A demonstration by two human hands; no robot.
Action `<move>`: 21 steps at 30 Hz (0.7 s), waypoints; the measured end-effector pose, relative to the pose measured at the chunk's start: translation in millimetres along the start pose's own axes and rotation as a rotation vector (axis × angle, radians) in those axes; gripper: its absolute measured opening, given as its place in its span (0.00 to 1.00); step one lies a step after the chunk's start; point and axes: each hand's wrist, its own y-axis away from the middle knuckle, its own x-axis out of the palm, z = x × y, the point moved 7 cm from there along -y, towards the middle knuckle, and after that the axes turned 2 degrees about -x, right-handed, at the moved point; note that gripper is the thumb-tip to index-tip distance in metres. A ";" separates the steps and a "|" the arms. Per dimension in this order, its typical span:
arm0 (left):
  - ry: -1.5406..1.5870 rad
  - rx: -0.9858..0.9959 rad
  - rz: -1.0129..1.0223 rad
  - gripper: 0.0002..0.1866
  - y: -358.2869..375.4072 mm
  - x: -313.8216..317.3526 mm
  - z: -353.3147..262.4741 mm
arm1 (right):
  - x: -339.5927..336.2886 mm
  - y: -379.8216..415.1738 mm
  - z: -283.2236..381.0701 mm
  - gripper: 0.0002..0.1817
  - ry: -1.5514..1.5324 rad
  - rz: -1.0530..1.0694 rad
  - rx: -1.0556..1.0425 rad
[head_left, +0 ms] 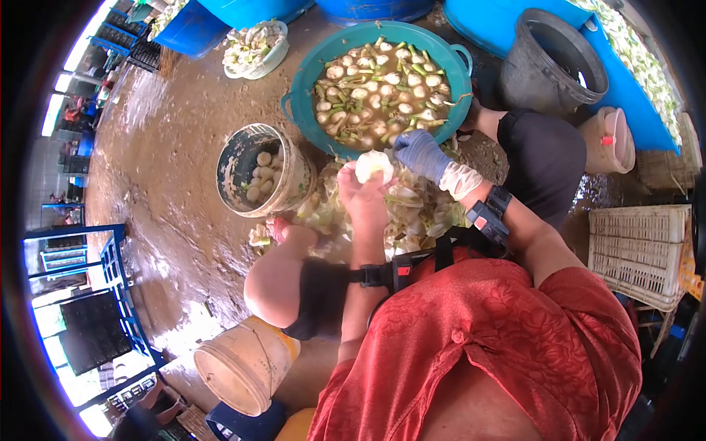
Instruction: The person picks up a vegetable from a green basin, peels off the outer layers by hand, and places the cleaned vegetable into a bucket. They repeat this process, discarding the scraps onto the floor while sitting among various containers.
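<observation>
Wet brown concrete floor [169, 154], slick w/ puddles, buckets all round. Bare left hand [365, 197] is clamped round a pale, round peeled bulb [373, 165], palm up, forearm running straight out from the red-shirted chest, strap at the wrist. Right hand [421, 153], in a blue glove w/ a white cuff, sits touching the bulb at its 3 o'clock, fingers curled tight against it; can't tell if a blade is in there, it's hidden. Wrist is bent inward, dark watch-like band on the forearm.

Under both hands: a heap of pale green peelings [412, 213]. At 12 o'clock, a big teal plastic basin [301, 88] of murky water w/ floating bulbs and stalks. At 9–10 o'clock, a grubby white bucket [294, 184] w/ peeled bulbs inside. At 2 o'clock, a black tub [529, 81].

Risk, as I judge it: wet bulb could squirt out of that grip, and gloved fingers working so close to the bare thumb could nick it. Slippery floor doesn't help.
</observation>
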 end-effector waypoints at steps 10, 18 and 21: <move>-1.024 0.365 -0.058 0.22 -21.3 -51.1 -7.8 | 15.3 13.2 -64.2 0.14 -0.228 0.059 0.103; 0.213 -0.269 -0.115 0.16 -15.8 -42.0 24.4 | 16.5 8.6 40.1 0.15 -0.097 0.157 -0.289; 0.159 -0.270 -0.173 0.17 -6.7 -31.5 16.2 | 22.4 7.1 42.8 0.12 0.017 0.184 -0.318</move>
